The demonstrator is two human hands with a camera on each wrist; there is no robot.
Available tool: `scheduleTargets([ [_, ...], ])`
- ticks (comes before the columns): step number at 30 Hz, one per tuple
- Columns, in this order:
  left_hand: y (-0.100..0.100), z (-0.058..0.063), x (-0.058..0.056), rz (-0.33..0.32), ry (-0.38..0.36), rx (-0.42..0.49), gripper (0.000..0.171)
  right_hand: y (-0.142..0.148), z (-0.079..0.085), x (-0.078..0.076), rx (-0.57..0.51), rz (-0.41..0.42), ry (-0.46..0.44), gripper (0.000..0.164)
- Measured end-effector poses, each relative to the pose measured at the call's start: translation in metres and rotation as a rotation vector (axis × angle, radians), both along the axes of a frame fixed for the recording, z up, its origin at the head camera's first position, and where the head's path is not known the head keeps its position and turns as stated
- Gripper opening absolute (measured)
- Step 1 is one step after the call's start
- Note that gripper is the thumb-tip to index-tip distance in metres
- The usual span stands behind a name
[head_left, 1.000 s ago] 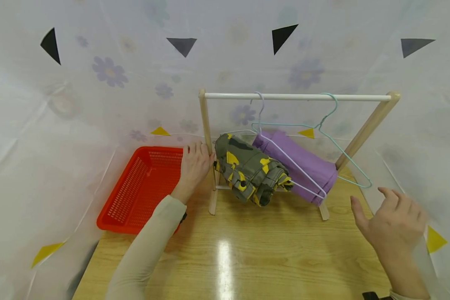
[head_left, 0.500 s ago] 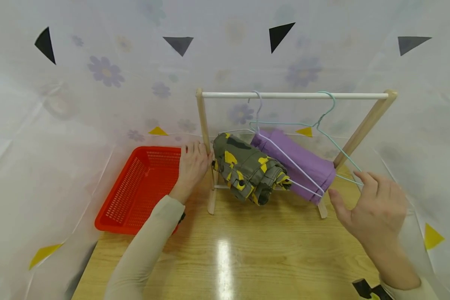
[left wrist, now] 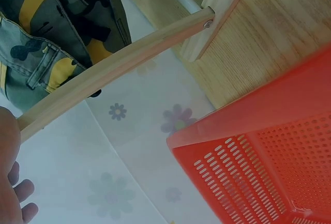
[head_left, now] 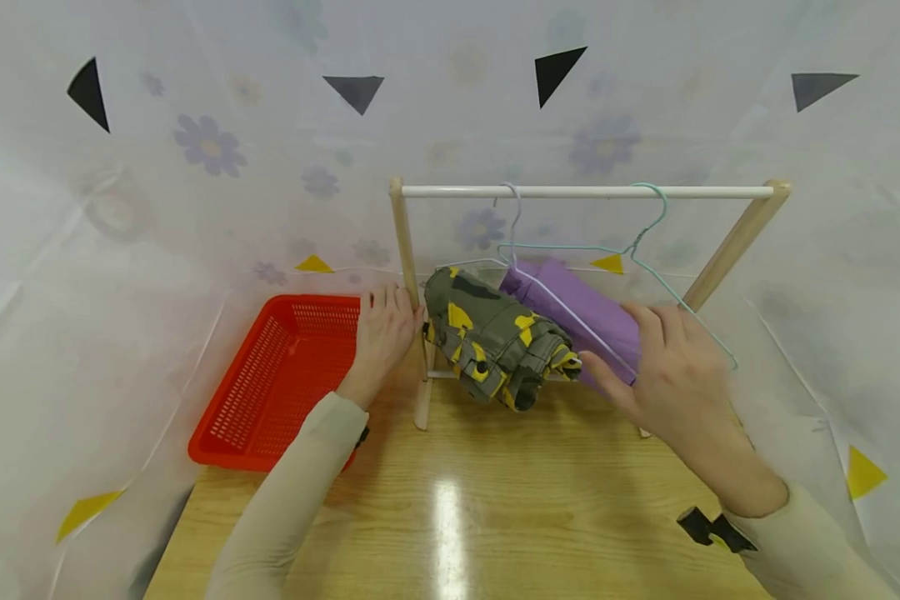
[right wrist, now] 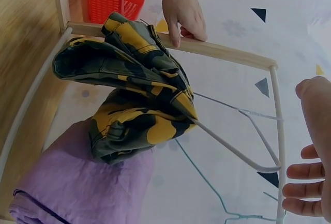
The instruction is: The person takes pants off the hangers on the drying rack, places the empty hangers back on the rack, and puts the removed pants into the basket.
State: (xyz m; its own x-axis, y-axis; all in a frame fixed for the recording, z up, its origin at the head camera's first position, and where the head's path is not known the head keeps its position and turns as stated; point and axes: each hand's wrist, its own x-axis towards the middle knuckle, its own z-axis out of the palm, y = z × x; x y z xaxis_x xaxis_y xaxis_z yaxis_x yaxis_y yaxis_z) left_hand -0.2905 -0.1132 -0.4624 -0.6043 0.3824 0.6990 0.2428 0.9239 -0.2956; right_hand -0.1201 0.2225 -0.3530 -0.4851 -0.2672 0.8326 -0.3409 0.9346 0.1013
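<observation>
Clearly, the left hand (head_left: pixel 384 337) grips the clothes rack (head_left: pixel 450 192) while the right hand (head_left: pixel 678 375) has thumb and fingers apart

Seen from the head, camouflage pants (head_left: pixel 495 333) hang on a lavender hanger (head_left: pixel 513 242) in the rack's left half. A purple garment (head_left: pixel 588 308) hangs just behind them, and a teal hanger (head_left: pixel 632 248) hooks over the rail nearer the rack's right end. A red plastic basket (head_left: pixel 292 392) sits on the wooden table (head_left: pixel 495 483), just outside the rack's left post.

Only the left wrist view shows a belt loop (left wrist: pixel 44 68) on the pants and the bolt (left wrist: pixel 208 24) at the foot of that post (left wrist: pixel 114 71). The right wrist view shows the left hand's digits bent round the post, which the head view partly conceals.

The right hand, in front of the rack's right half, overlaps the purple garment in the head view, its thumb pointing toward the pants. In its own wrist view, a gap separates the thumb (right wrist: pixel 313 94) from the curved fingers (right wrist: pixel 305 171), with nothing held between them; whether it touches the garment cannot be told.
</observation>
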Motion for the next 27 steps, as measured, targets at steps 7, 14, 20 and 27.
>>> scheduleTargets([
  [7, 0.0, -0.001, -0.001, -0.021, 0.037, 0.02, 0.043, -0.018, -0.002, -0.016, 0.059, -0.016, -0.069, 0.086],
  [14, -0.002, -0.002, -0.001, -0.024, 0.04, 0.025, 0.043, -0.03, -0.008, -0.035, 0.169, -0.023, -0.076, 0.087],
  [20, -0.002, -0.002, -0.001, -0.023, 0.031, 0.025, 0.044, -0.038, -0.015, -0.046, 0.244, -0.096, -0.034, 0.07],
  [27, -0.003, 0.0, 0.0, -0.012, 0.008, 0.013, 0.044, -0.044, -0.025, -0.051, 0.238, -0.115, -0.028, 0.064],
])
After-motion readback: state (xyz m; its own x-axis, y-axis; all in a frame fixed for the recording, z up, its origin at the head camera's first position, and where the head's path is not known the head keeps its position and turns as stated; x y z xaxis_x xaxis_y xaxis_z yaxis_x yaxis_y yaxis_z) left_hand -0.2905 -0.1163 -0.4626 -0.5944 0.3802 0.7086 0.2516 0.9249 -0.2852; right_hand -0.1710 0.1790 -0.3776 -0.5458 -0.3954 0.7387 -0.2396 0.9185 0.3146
